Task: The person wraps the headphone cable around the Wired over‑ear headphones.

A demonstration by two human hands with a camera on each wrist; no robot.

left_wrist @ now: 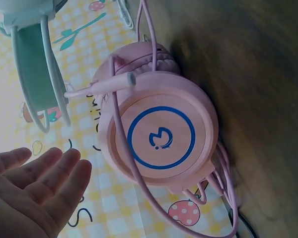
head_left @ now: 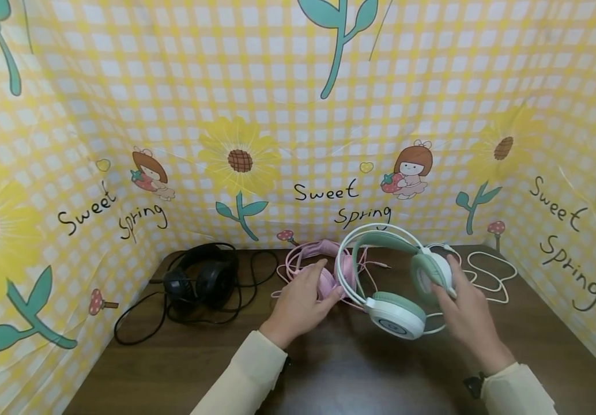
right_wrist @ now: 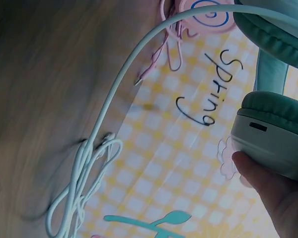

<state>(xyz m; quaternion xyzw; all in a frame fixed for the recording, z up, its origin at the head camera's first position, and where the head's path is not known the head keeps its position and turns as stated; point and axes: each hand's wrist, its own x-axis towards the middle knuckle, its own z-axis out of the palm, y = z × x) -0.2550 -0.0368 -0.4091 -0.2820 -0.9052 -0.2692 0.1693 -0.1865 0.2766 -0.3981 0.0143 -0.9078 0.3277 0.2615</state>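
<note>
My right hand [head_left: 471, 317] grips white-and-green headphones [head_left: 393, 320] by the right ear cup. They hang tilted above the dark table, headband up and to the left. The right wrist view shows my thumb along the white shell of the ear cup [right_wrist: 273, 139]. Pink headphones [head_left: 349, 271] stand on the table at the back middle, partly behind my left hand [head_left: 300, 302]. In the left wrist view that hand has its fingers [left_wrist: 64, 183] extended beside the pink ear cup [left_wrist: 161, 134], with a gap between them.
Black headphones [head_left: 215, 282] with a looped black cable lie at the back left. The white cable [head_left: 508, 282] runs in loops on the back right of the wooden table [head_left: 350, 380]. A yellow checked cloth [head_left: 298, 132] hangs round the back and sides.
</note>
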